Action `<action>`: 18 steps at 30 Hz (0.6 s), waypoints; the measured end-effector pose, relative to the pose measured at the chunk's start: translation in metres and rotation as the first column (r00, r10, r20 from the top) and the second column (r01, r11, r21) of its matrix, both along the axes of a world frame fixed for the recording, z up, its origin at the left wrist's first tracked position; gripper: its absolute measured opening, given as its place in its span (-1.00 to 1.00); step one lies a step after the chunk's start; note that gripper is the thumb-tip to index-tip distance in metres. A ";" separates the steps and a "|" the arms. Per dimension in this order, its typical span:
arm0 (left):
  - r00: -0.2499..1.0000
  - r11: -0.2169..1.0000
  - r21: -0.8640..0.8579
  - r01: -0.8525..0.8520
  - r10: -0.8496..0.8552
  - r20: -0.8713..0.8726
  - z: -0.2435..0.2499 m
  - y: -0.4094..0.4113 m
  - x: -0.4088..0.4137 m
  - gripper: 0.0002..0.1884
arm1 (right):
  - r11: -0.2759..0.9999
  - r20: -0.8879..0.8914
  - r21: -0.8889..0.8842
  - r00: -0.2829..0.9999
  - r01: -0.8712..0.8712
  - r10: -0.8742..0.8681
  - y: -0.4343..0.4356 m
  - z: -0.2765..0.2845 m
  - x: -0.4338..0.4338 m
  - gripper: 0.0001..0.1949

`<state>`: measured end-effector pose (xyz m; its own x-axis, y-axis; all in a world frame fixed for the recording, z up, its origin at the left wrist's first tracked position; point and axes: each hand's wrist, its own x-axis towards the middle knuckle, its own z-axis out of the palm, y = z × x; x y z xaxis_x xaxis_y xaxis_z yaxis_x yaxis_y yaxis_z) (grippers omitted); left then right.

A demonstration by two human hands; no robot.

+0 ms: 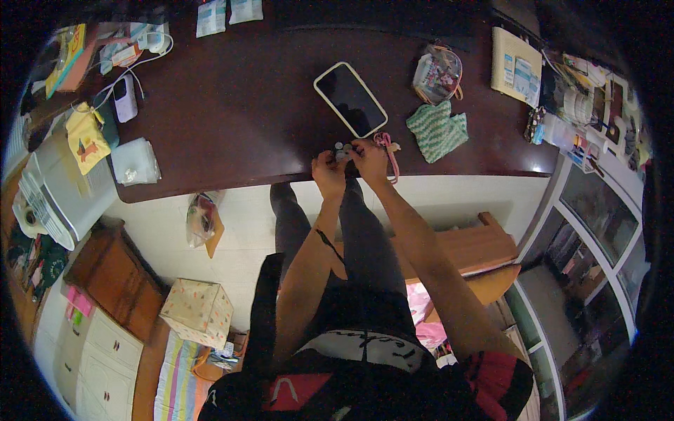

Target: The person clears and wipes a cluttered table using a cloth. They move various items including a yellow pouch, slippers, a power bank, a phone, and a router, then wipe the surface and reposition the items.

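Note:
Both hands meet over the near edge of a dark wooden desk. My left hand pinches a small cluster of greyish, shiny round pieces, too small to identify. From the other side, my right hand has its fingertips on the same cluster. A pink cord loop lies beside the right hand, partly hidden behind it. Just beyond the hands is a smartphone in a pale case, its screen dark. A green and white knitted cloth rests to the right, below a clear zip pouch with small things inside.
At the desk's left are clear plastic bags, a yellow pouch, a lilac device and a white cable. A cream folder lies at the back right. Below stand a patterned box and a wooden chair.

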<state>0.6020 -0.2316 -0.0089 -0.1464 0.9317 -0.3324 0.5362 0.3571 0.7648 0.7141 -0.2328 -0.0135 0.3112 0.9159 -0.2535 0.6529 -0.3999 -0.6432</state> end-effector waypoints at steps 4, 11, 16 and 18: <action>1.000 0.999 -0.046 -0.018 0.019 0.018 0.007 0.003 0.006 -0.71 | 0.998 0.007 -0.027 0.999 -0.048 0.049 0.007 -0.003 0.002 -0.81; 1.000 0.998 -0.056 0.016 -0.016 0.009 0.003 0.004 0.010 -0.74 | 0.977 0.082 -0.178 0.987 -0.121 0.137 0.008 -0.008 0.003 -0.86; 0.995 0.998 -0.035 0.049 -0.052 -0.086 -0.003 0.003 0.010 -0.72 | 0.979 0.083 -0.139 0.984 -0.147 0.159 0.010 -0.003 0.003 -0.85; 0.994 0.999 -0.014 0.052 -0.053 -0.093 -0.002 0.004 0.010 -0.74 | 0.971 0.018 -0.203 0.991 -0.128 0.135 0.011 -0.001 0.002 -0.86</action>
<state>0.6119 -0.2278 -0.0107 -0.1281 0.9352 -0.3300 0.6236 0.3347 0.7065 0.7157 -0.2219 -0.0143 0.2023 0.8808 -0.4280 0.7272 -0.4278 -0.5367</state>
